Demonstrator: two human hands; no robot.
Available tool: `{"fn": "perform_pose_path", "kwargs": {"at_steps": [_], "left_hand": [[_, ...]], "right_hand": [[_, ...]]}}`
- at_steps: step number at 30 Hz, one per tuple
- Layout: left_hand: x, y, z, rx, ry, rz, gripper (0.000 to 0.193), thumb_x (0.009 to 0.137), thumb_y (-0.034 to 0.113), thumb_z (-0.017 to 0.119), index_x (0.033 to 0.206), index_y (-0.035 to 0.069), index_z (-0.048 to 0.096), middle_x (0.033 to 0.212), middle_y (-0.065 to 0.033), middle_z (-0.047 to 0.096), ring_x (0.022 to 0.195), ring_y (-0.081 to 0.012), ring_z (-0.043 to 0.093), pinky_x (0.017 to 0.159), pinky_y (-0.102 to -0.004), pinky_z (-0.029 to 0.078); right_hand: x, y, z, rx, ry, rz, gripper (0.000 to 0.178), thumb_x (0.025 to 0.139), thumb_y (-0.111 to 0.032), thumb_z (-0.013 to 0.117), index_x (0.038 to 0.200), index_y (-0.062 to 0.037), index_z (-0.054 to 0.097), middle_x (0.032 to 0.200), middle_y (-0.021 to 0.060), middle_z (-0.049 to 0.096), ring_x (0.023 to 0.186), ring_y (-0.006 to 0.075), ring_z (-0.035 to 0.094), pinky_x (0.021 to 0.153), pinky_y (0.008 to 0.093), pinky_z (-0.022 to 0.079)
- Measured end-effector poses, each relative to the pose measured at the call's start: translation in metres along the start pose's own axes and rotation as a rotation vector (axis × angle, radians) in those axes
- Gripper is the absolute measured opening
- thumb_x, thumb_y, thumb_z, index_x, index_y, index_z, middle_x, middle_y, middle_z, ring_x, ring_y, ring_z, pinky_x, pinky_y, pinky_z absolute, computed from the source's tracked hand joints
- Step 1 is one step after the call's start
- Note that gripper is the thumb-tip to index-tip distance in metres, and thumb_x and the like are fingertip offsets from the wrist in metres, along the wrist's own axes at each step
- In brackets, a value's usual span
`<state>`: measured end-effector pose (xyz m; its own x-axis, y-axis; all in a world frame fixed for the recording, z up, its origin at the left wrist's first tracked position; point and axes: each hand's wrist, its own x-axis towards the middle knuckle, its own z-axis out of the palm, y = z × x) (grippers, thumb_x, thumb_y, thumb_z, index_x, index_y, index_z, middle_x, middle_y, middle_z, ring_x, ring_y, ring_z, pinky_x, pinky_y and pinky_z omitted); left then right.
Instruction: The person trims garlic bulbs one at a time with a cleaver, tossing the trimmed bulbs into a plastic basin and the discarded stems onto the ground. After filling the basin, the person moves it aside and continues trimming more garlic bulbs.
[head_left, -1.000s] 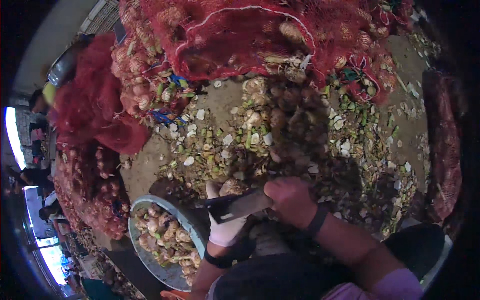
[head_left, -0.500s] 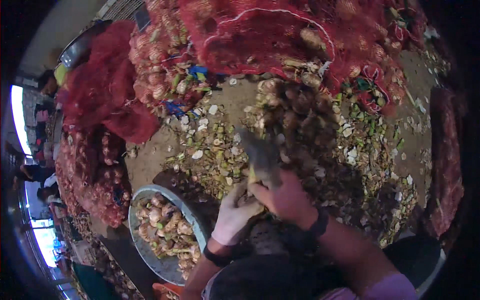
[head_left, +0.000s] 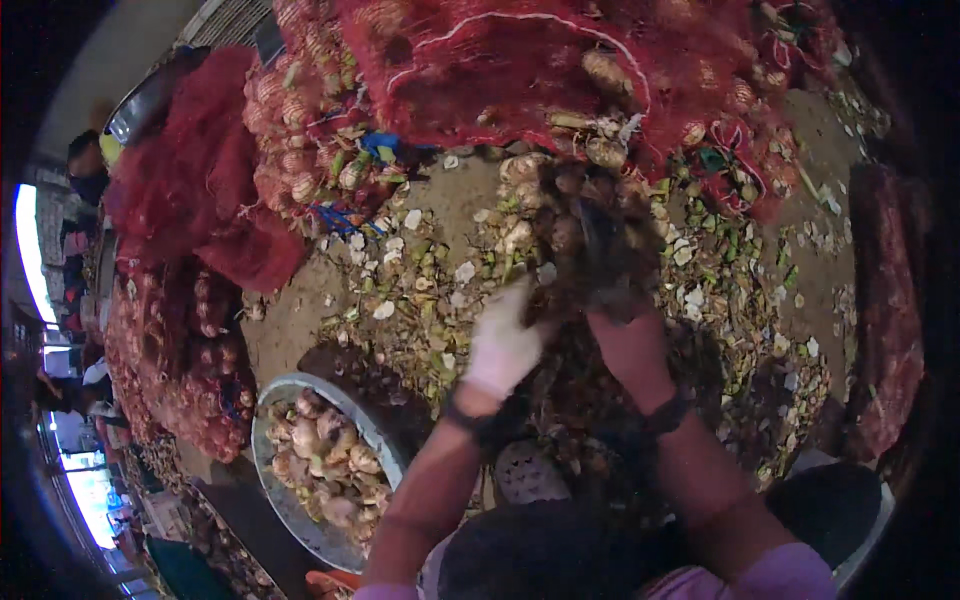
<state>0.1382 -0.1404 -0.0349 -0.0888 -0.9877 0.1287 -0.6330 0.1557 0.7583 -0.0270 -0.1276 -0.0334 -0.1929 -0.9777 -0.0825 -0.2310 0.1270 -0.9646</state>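
Blade (head_left: 600, 240), flat, dark, blurred, clenched in the grip of the right hand (head_left: 634, 352), long axis pointing forward! Gloved left hand (head_left: 504, 345) near knobbly, round bulbs (head_left: 517, 236); can't tell its grip.

No readable text, labels, numbers or signs. Nothing legible on the red mesh sacks (head_left: 480, 95) or the round grey-blue basin (head_left: 372, 425); far-left background too small and blurred.
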Motion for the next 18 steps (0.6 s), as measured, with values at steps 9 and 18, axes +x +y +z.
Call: {"fn": "perform_pose_path", "kwargs": {"at_steps": [9, 18], "left_hand": [[-0.03, -0.008, 0.012, 0.06, 0.008, -0.077, 0.015, 0.072, 0.012, 0.057, 0.083, 0.004, 0.064, 0.078, -0.0171, 0.064, 0.075, -0.0323, 0.062, 0.065, -0.0377, 0.049], [-0.042, 0.037, -0.051, 0.303, 0.055, 0.211, 0.039, 0.064, 0.014, 0.069, 0.101, 0.004, 0.064, 0.088, -0.0175, 0.06, 0.083, -0.0329, 0.059, 0.077, -0.0355, 0.046]], "right_hand": [[-0.017, -0.012, -0.028, -0.688, -0.26, -0.271, 0.025, 0.073, -0.021, 0.067, 0.089, -0.0022, 0.063, 0.078, 0.0168, 0.062, 0.07, 0.0366, 0.059, 0.063, 0.0425, 0.048], [-0.025, 0.037, -0.012, -0.071, -0.421, 0.093, 0.032, 0.081, -0.025, 0.057, 0.108, -0.0099, 0.059, 0.085, 0.0166, 0.064, 0.069, 0.0352, 0.062, 0.068, 0.0432, 0.051]]}}
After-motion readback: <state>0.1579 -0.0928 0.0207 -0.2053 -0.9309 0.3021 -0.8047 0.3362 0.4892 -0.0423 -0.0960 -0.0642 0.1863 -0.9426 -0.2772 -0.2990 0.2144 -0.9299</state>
